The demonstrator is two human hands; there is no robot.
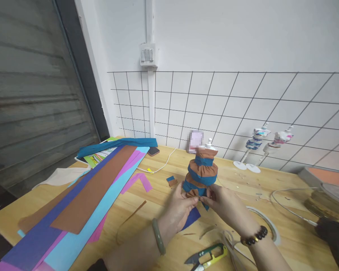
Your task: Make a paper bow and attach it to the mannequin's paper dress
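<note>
A small white dress form (pixel 209 142) stands near the middle of the table, wrapped in a brown and blue striped covering (pixel 203 168). My left hand (pixel 182 205), with a green bangle at the wrist, pinches a gathered brown piece (pixel 192 194) at the covering's lower front. Close beside it, my right hand (pixel 223 201), wearing a dark beaded bracelet, has its fingers closed on the same lower edge. A pointed blue end hangs between the hands. Under my left hand lies a dark blue piece (pixel 191 219).
Long coloured strips (pixel 93 188) cover the table's left side. Green-yellow thread snips (pixel 207 258) lie at the front, beside cords and a pale ring (pixel 267 222). Two small dress forms (pixel 255 139) (pixel 281 139) stand back right. A phone (pixel 153 151) and scraps lie farther back.
</note>
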